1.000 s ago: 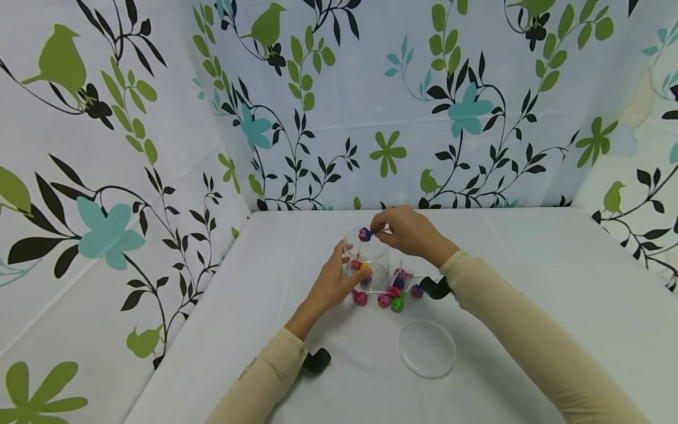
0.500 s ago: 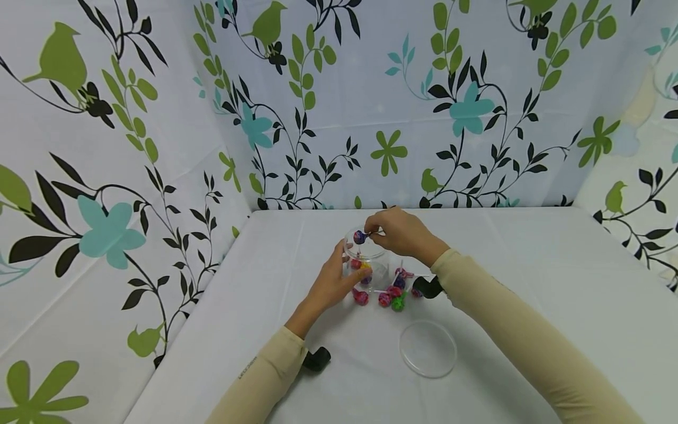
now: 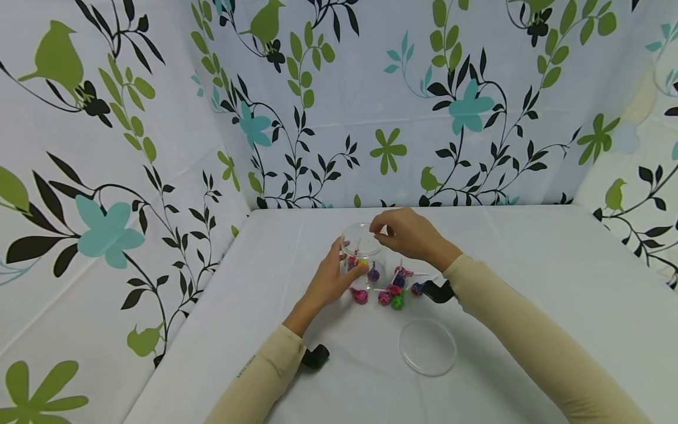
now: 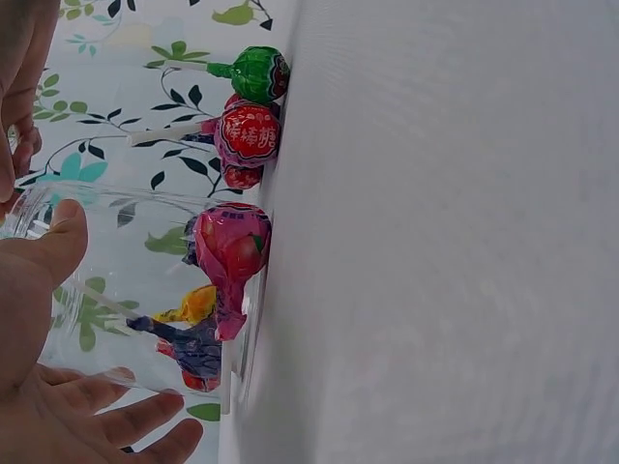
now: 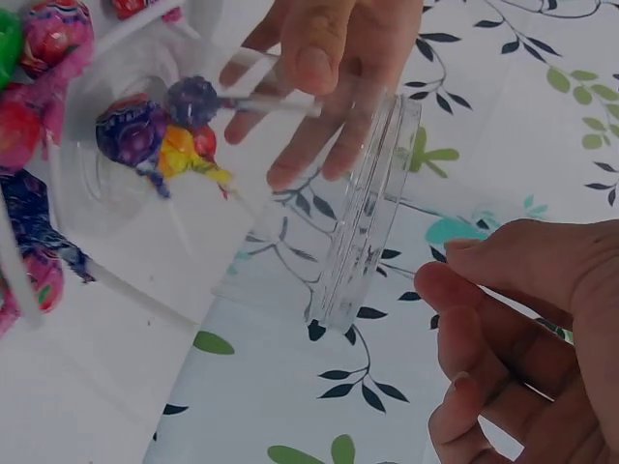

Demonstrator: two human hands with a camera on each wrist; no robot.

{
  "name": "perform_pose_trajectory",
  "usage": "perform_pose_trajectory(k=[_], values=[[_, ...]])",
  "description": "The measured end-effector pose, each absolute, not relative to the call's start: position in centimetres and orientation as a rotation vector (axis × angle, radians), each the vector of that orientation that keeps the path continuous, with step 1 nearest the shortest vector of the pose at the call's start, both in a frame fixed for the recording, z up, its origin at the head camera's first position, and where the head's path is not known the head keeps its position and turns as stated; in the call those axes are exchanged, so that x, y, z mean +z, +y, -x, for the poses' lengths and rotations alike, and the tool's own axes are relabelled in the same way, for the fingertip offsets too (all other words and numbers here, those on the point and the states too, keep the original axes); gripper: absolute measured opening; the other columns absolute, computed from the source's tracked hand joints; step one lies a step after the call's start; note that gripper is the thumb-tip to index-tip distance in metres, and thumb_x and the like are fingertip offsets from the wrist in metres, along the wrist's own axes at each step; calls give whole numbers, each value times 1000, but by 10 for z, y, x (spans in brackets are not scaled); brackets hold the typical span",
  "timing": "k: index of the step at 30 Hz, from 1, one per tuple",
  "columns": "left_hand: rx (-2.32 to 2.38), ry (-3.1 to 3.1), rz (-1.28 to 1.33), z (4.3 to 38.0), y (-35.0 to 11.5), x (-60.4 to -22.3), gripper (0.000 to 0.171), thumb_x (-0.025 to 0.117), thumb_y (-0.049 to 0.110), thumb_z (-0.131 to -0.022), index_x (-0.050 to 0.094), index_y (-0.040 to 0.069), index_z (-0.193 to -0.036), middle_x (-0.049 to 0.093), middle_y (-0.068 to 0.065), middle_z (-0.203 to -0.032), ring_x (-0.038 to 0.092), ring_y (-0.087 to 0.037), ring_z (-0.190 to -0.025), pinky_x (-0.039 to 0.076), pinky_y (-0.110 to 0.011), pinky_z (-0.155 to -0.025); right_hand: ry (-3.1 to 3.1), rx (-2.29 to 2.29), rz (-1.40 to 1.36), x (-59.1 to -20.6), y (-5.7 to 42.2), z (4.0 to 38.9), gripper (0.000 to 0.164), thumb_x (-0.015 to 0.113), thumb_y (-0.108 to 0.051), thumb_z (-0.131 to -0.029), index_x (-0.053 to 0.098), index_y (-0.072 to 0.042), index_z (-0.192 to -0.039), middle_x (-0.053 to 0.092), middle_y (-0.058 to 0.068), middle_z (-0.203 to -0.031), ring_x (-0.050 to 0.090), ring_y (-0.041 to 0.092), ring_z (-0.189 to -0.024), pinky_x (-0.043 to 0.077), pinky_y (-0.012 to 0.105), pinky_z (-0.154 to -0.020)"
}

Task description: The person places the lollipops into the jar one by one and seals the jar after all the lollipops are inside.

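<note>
My left hand (image 3: 329, 281) grips a clear round jar (image 3: 379, 259), thumb on the near side and fingers around the far side. Inside the jar are several wrapped lollipops, among them a purple lollipop (image 3: 373, 275) with its stick up and a yellow one (image 5: 177, 152). Just beside the jar's rim, my right hand (image 3: 406, 237) has its fingers loosely bent, thumb and forefinger close together with nothing between them. A pink lollipop (image 4: 235, 246) lies against the jar's outside. More lollipops lie in a pile to its right, including a green lollipop (image 3: 397, 302).
A clear round lid (image 3: 431, 375) lies flat on the white table (image 3: 508, 306), nearer me than the pile. Black wrist camera pieces (image 3: 316, 357) stick out from both sleeves. A patterned cloth (image 3: 339, 118) stands behind and at the sides of the table.
The purple lollipop that my right hand pinched over the jar's mouth has been let go and is now inside the jar. My right hand has shifted slightly right. The left keeps its grip.
</note>
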State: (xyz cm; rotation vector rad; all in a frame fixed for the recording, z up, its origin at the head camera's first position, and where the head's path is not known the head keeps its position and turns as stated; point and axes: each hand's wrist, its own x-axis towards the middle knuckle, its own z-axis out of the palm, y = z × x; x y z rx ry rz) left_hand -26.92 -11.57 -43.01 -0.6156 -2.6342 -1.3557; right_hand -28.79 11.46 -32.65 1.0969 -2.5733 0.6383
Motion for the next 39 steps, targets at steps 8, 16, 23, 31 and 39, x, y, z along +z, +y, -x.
perform_pose_trajectory(k=[8,16,23,31,39], values=[[-1342,-2661,573,269,-115,-430,93,73,45,-98,18,10,-165,40,-13,-162,47,-38,-141,41,-59,-111,-2578,674,-1137,-343,132,269,13,77,-5,-94,78,-9,-106,73,-2,-99,63,12,-81,55,26,-66],[-1356,-2655,577,269,-114,-431,90,73,42,-99,20,12,-164,40,-14,-162,47,-39,-141,41,-60,-111,-2745,624,-1182,-367,136,259,18,79,-10,-94,77,-9,-112,74,4,-109,67,16,-86,59,28,-72],[-1352,-2665,557,269,-115,-431,94,73,44,-98,18,10,-165,40,-13,-162,46,-38,-141,40,-59,-112,-2878,589,-1164,-386,140,259,23,81,-19,-94,77,-9,-114,74,3,-114,68,22,-92,59,34,-75],[-1351,-2656,572,268,-114,-432,93,73,43,-98,18,9,-165,40,-14,-161,46,-38,-141,39,-59,-112,-2913,511,-1098,-400,154,262,25,84,-16,-89,78,-10,-113,73,3,-115,68,23,-97,61,39,-78],[-1352,-2634,598,268,-114,-431,90,73,42,-99,20,10,-164,40,-17,-161,47,-39,-140,40,-60,-112,-2941,555,-1000,-407,169,267,23,83,-11,-88,78,-12,-110,70,1,-111,67,24,-100,60,43,-83]])
